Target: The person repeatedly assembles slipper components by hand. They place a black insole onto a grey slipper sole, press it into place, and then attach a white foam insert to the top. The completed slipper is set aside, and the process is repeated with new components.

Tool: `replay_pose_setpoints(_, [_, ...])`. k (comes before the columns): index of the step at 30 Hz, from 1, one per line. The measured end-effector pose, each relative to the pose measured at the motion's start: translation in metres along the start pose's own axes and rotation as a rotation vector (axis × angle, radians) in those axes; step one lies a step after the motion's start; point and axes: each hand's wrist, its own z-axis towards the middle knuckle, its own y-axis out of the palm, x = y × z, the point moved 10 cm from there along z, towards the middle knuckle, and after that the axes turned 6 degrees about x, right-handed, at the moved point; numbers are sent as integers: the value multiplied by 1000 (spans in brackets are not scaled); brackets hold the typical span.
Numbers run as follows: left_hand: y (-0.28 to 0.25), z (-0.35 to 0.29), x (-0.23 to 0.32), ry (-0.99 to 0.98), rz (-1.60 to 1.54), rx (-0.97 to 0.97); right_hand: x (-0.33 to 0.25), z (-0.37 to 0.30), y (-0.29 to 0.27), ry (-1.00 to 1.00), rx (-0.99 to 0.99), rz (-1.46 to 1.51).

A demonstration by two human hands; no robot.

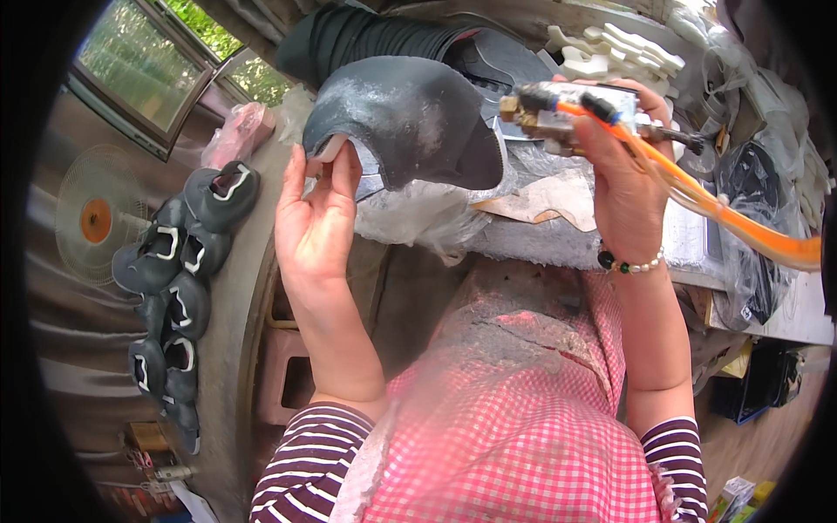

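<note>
My left hand (324,205) is closed on the near left edge of a dark grey shoe upper (397,109), holding it raised with its curved outer surface toward me. Pale whitish patches mark that surface. Between my fingers and the upper's edge shows a white foam piece (331,148). My right hand (623,166) grips a metal spray gun (575,109) just right of the upper, apart from it. Orange hoses (724,213) run from the gun to the right. The gun's trigger is hidden by my fingers.
Behind the upper lies a row of nested dark uppers (375,42), with stacked white foam pieces (615,54) to its right. Several uppers with white edging (179,305) rest along the left table (228,349). A fan (96,220) stands beyond. Plastic film (423,218) covers part of the bench.
</note>
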Motion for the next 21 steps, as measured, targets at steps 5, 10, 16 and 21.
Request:
replay_pose_setpoints(5, [12,-27,60,304,186,-41,11,-14,-6,133,-84,-100])
replay_pose_setpoints(10, [84,-137,200,949,932,-107,6,-14,-69,216,86,-23])
replay_pose_setpoints(16, [205,-340,559,1639,2097,885,18,-19,-178,287,279,-234])
replay_pose_setpoints(21, [248,-427,621,1354,2209,2302,40,-40,-248,366,409,-326])
